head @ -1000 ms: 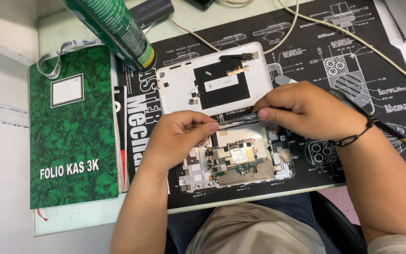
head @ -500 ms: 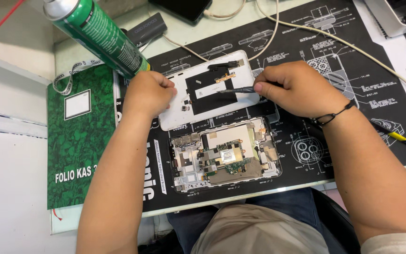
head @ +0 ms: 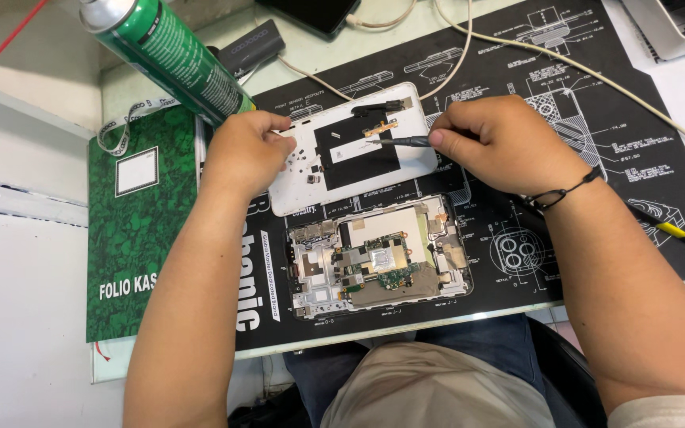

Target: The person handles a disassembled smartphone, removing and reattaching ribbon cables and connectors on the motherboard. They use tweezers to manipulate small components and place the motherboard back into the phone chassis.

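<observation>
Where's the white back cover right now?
In the head view the white back cover lies inside-up on the black mat, just beyond the opened device, between the left hand on its left edge and the right hand holding tweezers over it.

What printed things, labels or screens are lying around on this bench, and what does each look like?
Ledger book: far left, green marbled cover, white label.
Work mat: under everything, black with white technical drawings.
Spray can: top left, green, silver top.
Dark screen: top edge, black.

Green spray can [head: 170, 59], green marbled ledger [head: 140, 222], white cable [head: 564, 63].
</observation>
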